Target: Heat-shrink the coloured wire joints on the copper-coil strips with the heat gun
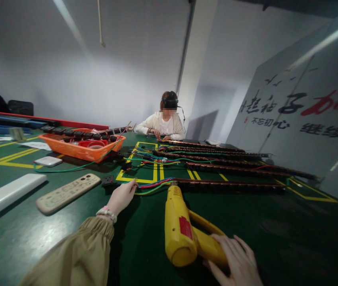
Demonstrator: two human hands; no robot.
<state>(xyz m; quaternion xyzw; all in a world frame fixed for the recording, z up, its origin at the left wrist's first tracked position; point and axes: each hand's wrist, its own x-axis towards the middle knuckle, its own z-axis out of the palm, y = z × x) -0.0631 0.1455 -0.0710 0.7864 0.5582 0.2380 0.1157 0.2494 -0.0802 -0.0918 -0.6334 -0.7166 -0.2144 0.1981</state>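
My left hand [123,195] pinches the coloured wires [154,186] close to a black connector block [107,181]; its fingertips are closed. Blue, red and green-yellow strands run from there to a long dark strip [231,186] lying across the table. My right hand [235,258] is wrapped round the handle of a yellow heat gun [178,232]. The gun's metal nozzle points away from me, right at the place where the wires meet the strip. From this view I cannot tell whether the nozzle touches them.
Several more wired strips [213,167] lie behind. An orange basket [76,149] full of parts, a beige remote control [68,193], a long white device [11,194] and a small white box [48,161] are at left. Across the table [145,238] sits another person [166,123] handling wires.
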